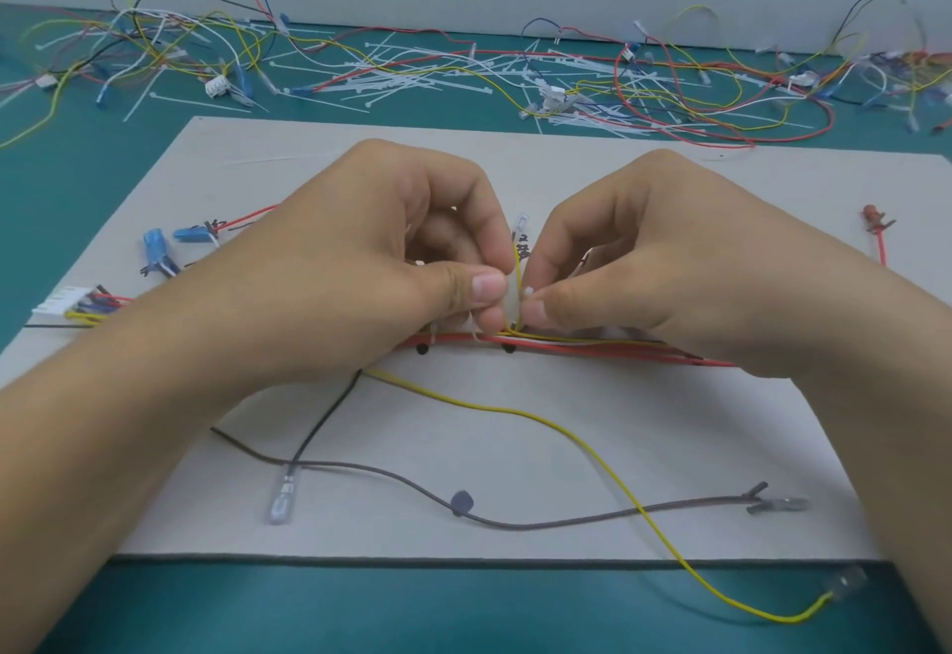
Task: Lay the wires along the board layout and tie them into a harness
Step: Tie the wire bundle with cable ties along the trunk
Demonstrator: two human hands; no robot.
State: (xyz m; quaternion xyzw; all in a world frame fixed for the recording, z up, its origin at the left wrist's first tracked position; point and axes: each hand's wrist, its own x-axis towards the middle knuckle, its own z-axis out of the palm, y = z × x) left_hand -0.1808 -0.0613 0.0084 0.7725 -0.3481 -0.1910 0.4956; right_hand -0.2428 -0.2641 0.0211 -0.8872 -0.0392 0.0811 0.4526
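Note:
A grey layout board (pixel 515 447) lies on the teal table. A bundle of red, yellow and white wires (pixel 592 347) runs left to right across its middle. My left hand (pixel 371 251) and my right hand (pixel 644 262) meet above the bundle, and both pinch a white cable tie (pixel 515 300) that loops around the wires. A thin yellow wire (pixel 516 262) rises between the fingertips. A loose yellow wire (pixel 592 447) and a dark grey wire (pixel 515 523) trail over the board's near half.
A white connector with coloured leads (pixel 67 303) and blue terminals (pixel 159 246) sit at the board's left. A red terminal (pixel 876 220) lies at its right edge. Several spare cable ties (pixel 412 76) and tangled wires (pixel 721 86) cover the table behind the board.

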